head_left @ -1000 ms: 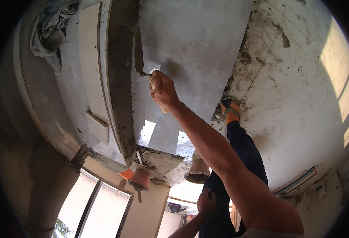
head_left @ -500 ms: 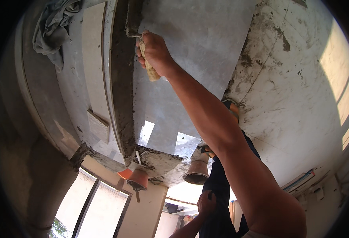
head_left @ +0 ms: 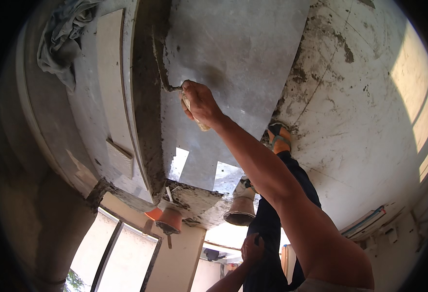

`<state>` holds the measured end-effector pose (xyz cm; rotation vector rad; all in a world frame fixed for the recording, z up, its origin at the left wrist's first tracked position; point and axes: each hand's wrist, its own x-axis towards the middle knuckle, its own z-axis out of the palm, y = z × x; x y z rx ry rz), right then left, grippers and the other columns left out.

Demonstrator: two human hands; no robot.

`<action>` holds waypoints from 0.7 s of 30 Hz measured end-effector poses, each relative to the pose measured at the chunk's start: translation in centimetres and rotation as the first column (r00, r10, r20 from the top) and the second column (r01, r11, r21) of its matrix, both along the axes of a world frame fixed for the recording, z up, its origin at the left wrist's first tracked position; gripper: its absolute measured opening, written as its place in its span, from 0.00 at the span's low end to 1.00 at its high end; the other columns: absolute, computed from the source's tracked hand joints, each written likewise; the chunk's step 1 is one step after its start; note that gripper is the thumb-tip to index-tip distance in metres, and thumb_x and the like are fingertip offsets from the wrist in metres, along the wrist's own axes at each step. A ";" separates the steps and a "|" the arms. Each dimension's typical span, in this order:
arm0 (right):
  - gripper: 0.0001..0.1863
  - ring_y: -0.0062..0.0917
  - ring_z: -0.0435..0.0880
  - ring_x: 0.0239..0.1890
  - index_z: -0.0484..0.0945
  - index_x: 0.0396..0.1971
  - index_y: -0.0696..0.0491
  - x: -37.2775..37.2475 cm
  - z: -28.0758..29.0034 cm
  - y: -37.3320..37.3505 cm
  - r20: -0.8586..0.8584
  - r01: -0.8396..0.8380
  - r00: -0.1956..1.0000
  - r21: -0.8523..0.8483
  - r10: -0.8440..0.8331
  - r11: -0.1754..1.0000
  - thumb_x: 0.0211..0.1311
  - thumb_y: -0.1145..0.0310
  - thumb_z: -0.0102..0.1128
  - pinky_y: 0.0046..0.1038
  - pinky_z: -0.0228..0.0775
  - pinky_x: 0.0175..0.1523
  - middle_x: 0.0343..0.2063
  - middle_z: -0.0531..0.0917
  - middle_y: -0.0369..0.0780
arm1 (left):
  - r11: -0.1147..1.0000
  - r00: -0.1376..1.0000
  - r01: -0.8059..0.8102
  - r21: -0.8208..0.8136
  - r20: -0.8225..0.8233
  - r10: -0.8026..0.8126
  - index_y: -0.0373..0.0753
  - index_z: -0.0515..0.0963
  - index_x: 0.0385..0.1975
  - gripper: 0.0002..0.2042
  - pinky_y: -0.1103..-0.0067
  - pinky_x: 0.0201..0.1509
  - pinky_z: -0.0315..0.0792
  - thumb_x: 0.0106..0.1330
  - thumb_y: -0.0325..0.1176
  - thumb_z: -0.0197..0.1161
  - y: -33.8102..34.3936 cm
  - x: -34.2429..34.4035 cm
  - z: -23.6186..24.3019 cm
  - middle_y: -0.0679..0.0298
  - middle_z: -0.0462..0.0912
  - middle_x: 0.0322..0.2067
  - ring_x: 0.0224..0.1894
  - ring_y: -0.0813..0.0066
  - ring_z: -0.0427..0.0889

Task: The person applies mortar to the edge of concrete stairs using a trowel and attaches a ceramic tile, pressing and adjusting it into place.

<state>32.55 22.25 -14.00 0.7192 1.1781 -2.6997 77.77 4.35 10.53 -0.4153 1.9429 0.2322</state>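
Observation:
My right hand [head_left: 201, 103] is closed round the pale wooden handle of a trowel [head_left: 159, 61]. Its thin blade, smeared with mortar, stands edge-on along a dark band of wet mortar [head_left: 148, 97]. This band runs beside the smooth grey slab [head_left: 243, 44], over which my forearm reaches. Lower down, my left hand [head_left: 253, 248] rests against my dark trouser leg with its fingers curled; a small dark spot shows at them, and what they hold, if anything, I cannot make out.
Left of the mortar lie a long pale board [head_left: 112, 73], a short tile piece [head_left: 120, 158] and a grey cloth [head_left: 60, 46]. Two buckets, one reddish [head_left: 170, 220] and one greyish [head_left: 239, 211], stand beyond the slab's lower edge. My sandalled foot [head_left: 279, 138] is on the stained floor [head_left: 355, 121].
My right hand has drawn the trowel down the picture along the mortar band, and more of its blade now shows. My left hand stays on the leg.

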 end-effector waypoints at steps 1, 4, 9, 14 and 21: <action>0.27 0.21 0.72 0.19 0.71 0.32 0.54 -0.4 0.0 0.2 0.041 0.028 0.999 -0.073 -0.026 0.997 0.86 0.47 0.43 0.31 0.68 0.26 0.19 0.74 0.35 | 1.000 1.000 0.003 0.000 0.012 -0.003 0.38 0.85 0.51 0.16 0.59 0.63 0.78 0.70 0.40 0.67 0.0 0.1 -0.1 0.50 0.89 0.51 0.56 0.48 0.86; 0.27 0.22 0.73 0.19 0.72 0.35 0.53 -2.4 0.1 0.6 0.159 0.090 0.985 -0.176 -0.062 0.980 0.85 0.44 0.39 0.31 0.69 0.25 0.21 0.75 0.37 | 1.000 0.999 -0.007 -0.006 0.047 0.007 0.38 0.85 0.51 0.16 0.59 0.63 0.78 0.69 0.39 0.67 -0.1 0.5 -0.2 0.50 0.89 0.51 0.56 0.48 0.86; 0.28 0.23 0.73 0.19 0.73 0.37 0.54 -5.1 0.0 -0.1 0.249 0.153 0.964 -0.246 -0.090 0.957 0.84 0.43 0.39 0.33 0.70 0.26 0.22 0.75 0.38 | 0.999 0.995 -0.050 -0.017 0.082 0.051 0.38 0.85 0.51 0.16 0.59 0.63 0.78 0.69 0.39 0.67 0.3 0.4 0.0 0.50 0.89 0.51 0.56 0.49 0.86; 0.27 0.24 0.73 0.17 0.73 0.37 0.54 -4.9 0.7 -2.2 0.155 0.123 0.983 -0.188 -0.094 0.974 0.84 0.44 0.39 0.33 0.70 0.24 0.21 0.75 0.38 | 0.997 0.997 -0.073 0.004 0.031 0.073 0.39 0.85 0.51 0.16 0.59 0.62 0.78 0.69 0.39 0.67 0.2 1.8 -0.1 0.50 0.89 0.50 0.56 0.48 0.86; 0.26 0.16 0.69 0.13 0.70 0.32 0.51 -4.5 1.4 -8.5 0.029 0.271 0.963 -0.149 -0.269 0.951 0.86 0.45 0.44 0.24 0.61 0.16 0.18 0.72 0.34 | 0.990 0.988 -0.124 0.060 0.096 0.118 0.39 0.85 0.53 0.17 0.58 0.63 0.77 0.69 0.40 0.67 -2.8 6.4 -1.3 0.50 0.88 0.51 0.55 0.48 0.86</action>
